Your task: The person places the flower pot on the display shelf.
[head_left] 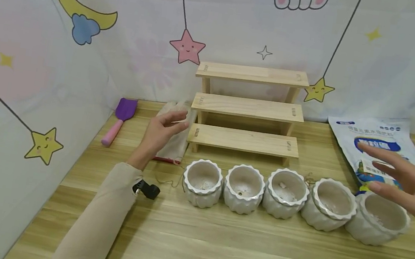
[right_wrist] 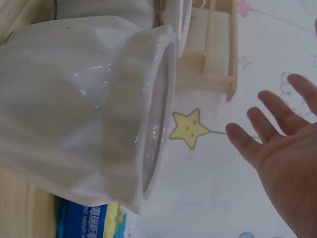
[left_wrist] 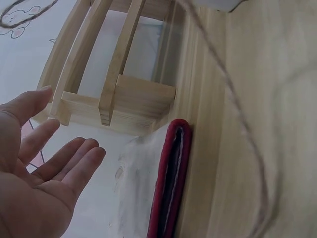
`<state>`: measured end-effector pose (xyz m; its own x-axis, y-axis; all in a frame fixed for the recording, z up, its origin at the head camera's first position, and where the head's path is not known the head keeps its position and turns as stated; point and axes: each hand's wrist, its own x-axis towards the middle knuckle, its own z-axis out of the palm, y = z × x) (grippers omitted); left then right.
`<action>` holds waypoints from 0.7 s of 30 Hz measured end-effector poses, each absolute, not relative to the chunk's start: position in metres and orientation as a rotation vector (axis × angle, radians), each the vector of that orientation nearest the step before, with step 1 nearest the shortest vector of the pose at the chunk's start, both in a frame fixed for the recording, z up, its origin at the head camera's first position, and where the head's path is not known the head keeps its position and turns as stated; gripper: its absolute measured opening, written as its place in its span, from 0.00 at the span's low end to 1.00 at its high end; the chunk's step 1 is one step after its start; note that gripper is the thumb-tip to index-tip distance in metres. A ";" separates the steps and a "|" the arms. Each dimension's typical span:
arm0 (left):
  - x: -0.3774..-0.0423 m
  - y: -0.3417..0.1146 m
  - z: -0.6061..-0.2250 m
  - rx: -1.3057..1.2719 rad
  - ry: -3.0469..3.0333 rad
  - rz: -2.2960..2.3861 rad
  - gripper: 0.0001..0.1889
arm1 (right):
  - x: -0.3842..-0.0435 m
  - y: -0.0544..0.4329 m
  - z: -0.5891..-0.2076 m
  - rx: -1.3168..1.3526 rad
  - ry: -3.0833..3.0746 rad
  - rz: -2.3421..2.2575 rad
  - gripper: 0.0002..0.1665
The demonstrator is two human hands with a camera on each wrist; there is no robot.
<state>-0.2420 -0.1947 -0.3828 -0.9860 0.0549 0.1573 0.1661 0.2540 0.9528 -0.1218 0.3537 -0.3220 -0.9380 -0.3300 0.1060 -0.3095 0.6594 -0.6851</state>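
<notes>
My left hand [head_left: 161,134] hovers over a folded pale cloth item [head_left: 173,142] with a red edge, left of the wooden shelf. Its fingers are relaxed and hold nothing, as the left wrist view also shows beside the red hem [left_wrist: 168,173]. At the right, my right hand [head_left: 412,185] is held in the air with fingers spread, above the rightmost white pot [head_left: 377,235]. Several white scalloped pots [head_left: 200,198] stand in a row in front of the shelf. In the right wrist view one pot [right_wrist: 84,109] looms large beside the empty hand [right_wrist: 292,153].
A three-tier wooden shelf [head_left: 244,140] stands behind the pots. At the back right lies a white and blue bag [head_left: 375,136]. A purple shovel with a pink handle [head_left: 112,132] lies at the left edge. Thin twine [left_wrist: 242,114] trails near the cloth item. A printed curtain [head_left: 240,18] hangs behind.
</notes>
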 end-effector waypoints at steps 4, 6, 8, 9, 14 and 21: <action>-0.241 -0.194 -0.385 -0.218 -2.437 -1.861 0.23 | -0.121 0.360 -0.328 -0.632 2.843 -1.198 0.46; -0.239 -0.193 -0.386 -0.208 -2.454 -1.853 0.23 | -0.121 0.363 -0.331 -0.666 2.851 -1.223 0.47; -0.239 -0.192 -0.387 -0.191 -2.464 -1.852 0.23 | -0.120 0.367 -0.334 -0.653 2.862 -1.227 0.46; -0.239 -0.192 -0.387 -0.181 -2.469 -1.851 0.23 | -0.119 0.369 -0.335 -0.619 2.871 -1.214 0.46; -0.239 -0.188 -0.389 -0.153 -2.465 -1.883 0.22 | -0.115 0.379 -0.340 -0.472 2.893 -1.187 0.46; -0.241 -0.184 -0.393 -0.108 -2.461 -1.907 0.20 | -0.113 0.387 -0.348 -0.430 2.926 -1.212 0.43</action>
